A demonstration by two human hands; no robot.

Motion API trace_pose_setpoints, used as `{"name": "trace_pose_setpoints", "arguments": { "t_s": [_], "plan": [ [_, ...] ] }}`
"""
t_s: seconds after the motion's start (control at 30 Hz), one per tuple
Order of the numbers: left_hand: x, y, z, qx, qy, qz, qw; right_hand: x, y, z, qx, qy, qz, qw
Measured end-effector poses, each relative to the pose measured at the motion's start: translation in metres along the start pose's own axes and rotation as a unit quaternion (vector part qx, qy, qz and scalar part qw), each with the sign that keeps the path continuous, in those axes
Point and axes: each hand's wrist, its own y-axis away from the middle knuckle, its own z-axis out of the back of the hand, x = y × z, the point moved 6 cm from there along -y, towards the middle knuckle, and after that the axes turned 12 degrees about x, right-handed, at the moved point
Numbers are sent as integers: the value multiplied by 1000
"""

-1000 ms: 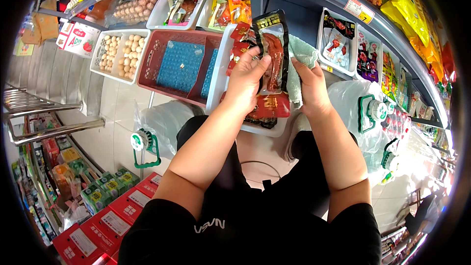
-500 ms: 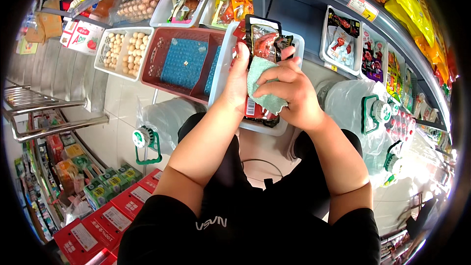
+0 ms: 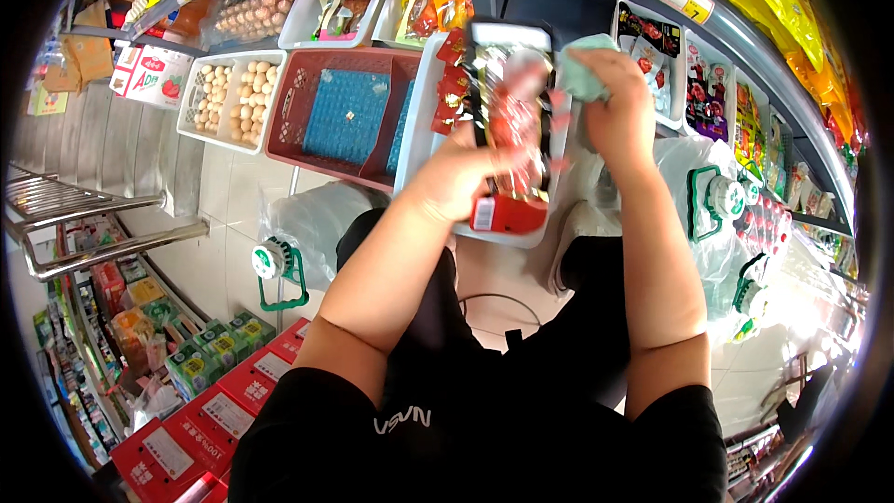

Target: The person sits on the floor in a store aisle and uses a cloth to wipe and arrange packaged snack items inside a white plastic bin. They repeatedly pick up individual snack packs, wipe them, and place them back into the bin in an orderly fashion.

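My left hand [image 3: 454, 175] grips a black and red sealed food pouch [image 3: 512, 135] by its left edge, with the fingers partly behind it. Meat shows on its front, slightly smeared by motion. To the right of the pouch, my right hand [image 3: 622, 107] pinches a pale green cloth [image 3: 583, 67], apart from the pouch. Under the pouch stands a white basket [image 3: 421, 130], where red packets [image 3: 451, 84] show along the left side. The pouch hides most of the basket's inside.
On the left are a brown basket [image 3: 279, 121] with blue lining and a white basket of eggs [image 3: 186, 107]. Packet trays [image 3: 675, 107] line the right shelf. Large clear water bottles [image 3: 321, 224] stand on the floor by both knees. Red boxes [image 3: 200, 419] sit at lower left.
My right hand has lifted the cloth off the pouch and moved it up and right. The pouch's front is now uncovered, and my left hand has shifted lower on its edge.
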Motion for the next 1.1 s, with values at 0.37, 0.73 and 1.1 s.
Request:
{"name": "trace_pose_setpoints", "arguments": {
  "t_s": [0.37,0.73,1.1],
  "plan": [
    [-38,14,75,-193,-606,-1,772,-25,5,12,-132,-280,-132,942],
    [100,-21,119,24,-837,389,384,-13,5,10,-100,-427,-161,884],
    [110,-13,170,97,-892,308,318,-9,11,20,-104,-452,-177,868]
  ]
}}
